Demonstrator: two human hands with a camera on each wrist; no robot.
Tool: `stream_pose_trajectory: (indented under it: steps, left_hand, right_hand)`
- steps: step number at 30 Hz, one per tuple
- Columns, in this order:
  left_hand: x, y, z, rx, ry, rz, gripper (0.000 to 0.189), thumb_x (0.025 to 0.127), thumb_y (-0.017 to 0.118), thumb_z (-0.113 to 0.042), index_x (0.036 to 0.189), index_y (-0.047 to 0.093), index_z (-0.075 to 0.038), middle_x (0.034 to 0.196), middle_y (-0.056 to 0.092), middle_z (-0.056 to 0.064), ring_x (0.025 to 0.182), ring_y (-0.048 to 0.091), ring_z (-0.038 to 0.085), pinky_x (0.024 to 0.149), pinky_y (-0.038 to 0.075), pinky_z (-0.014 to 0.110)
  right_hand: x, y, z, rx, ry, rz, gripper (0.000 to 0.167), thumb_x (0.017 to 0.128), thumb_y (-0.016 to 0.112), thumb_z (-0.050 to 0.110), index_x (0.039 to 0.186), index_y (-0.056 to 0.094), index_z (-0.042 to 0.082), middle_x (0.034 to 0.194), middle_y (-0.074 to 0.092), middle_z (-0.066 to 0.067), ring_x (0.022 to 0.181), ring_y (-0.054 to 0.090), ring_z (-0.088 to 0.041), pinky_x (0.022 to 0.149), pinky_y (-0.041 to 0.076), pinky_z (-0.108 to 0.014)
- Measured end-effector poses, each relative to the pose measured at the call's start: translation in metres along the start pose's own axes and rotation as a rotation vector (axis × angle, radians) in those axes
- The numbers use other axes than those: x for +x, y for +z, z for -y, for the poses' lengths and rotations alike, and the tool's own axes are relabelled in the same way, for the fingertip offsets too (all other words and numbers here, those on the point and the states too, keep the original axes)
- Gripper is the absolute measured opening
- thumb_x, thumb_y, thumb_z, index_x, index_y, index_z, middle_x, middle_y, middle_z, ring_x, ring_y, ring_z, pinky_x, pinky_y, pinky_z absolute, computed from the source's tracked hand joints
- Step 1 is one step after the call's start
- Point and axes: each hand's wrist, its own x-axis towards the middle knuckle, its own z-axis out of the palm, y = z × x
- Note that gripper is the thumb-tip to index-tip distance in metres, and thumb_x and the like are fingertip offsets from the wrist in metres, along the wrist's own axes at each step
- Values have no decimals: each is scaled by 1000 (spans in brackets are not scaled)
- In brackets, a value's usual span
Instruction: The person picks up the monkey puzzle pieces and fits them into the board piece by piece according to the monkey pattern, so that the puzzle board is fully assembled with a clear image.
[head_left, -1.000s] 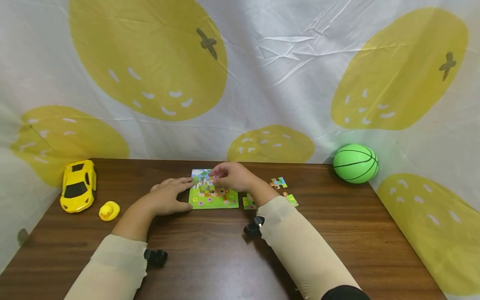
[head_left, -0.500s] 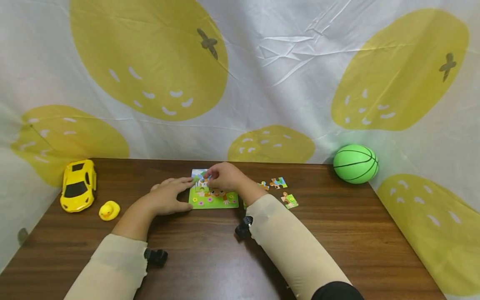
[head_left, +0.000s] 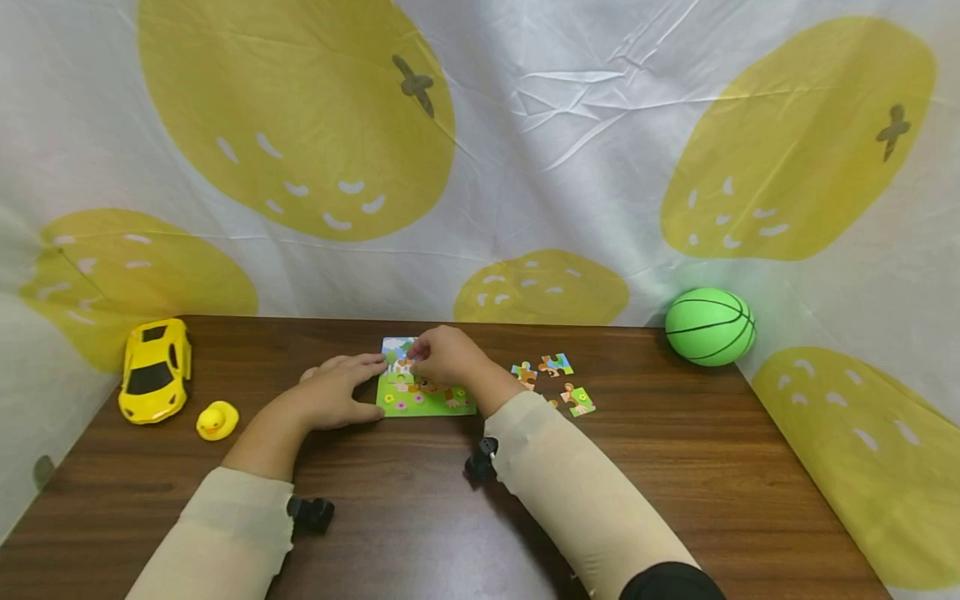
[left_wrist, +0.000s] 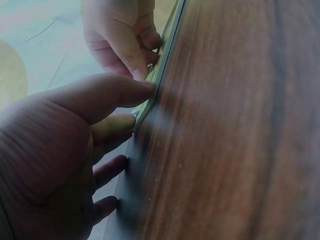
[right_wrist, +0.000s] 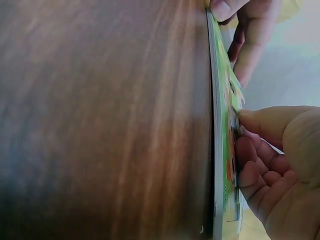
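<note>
A jigsaw board with a picture of a monkey, flowers and sky lies flat on the table. My left hand is at its left side, fingers and thumb fairly straight and spread, their tips right at the board's edge. Over the upper middle of the board, my right hand pinches a puzzle piece between thumb and fingers. In the right wrist view this piece is tilted, one edge raised off the board. The fingers hide part of the piece and of the picture under it.
Several loose puzzle pieces lie right of the board, some partly behind the right forearm. A yellow toy car and a yellow rubber duck stand at the left. A green ball sits at the back right, against the patterned cloth.
My right hand has moved a little left over the board with the puzzle piece, uncovering more of the loose pieces at the right. The left hand has stayed in place.
</note>
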Motion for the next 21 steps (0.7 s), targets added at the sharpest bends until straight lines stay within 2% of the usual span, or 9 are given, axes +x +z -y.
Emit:
stream_pose_trajectory:
  steps: [6, 10, 15, 21]
  left_hand:
    - [-1, 0, 0, -4, 4, -2, 81, 93, 74, -49, 163, 47, -17, 176, 36, 6, 161, 29, 46, 116, 28, 80]
    - [-1, -1, 0, -13, 8, 0, 81, 94, 73, -48, 163, 47, -17, 176, 36, 6, 161, 29, 46, 116, 27, 81]
    - [-1, -1, 1, -22, 7, 6, 81, 94, 73, -49, 164, 47, -17, 176, 35, 6, 161, 28, 46, 117, 26, 81]
    - [0, 0, 3, -20, 11, 4, 81, 94, 74, -49, 163, 47, -17, 176, 36, 5, 161, 29, 46, 117, 27, 81]
  right_hand:
    - [-1, 1, 2, 1, 17, 2, 27, 100, 76, 26, 124, 79, 14, 115, 80, -2, 104, 74, -18, 96, 61, -38]
    - [0, 2, 1, 24, 30, 16, 32, 96, 82, 29, 125, 80, 16, 118, 79, -2, 108, 73, -18, 97, 60, -38]
    - [-2, 0, 5, 48, 8, 62, 32, 90, 87, 26, 121, 81, 18, 127, 71, -2, 116, 69, -21, 98, 60, -39]
    - [-3, 0, 8, 8, -24, 81, 29, 92, 86, 26, 121, 81, 20, 129, 68, 0, 118, 66, -21, 101, 58, -39]
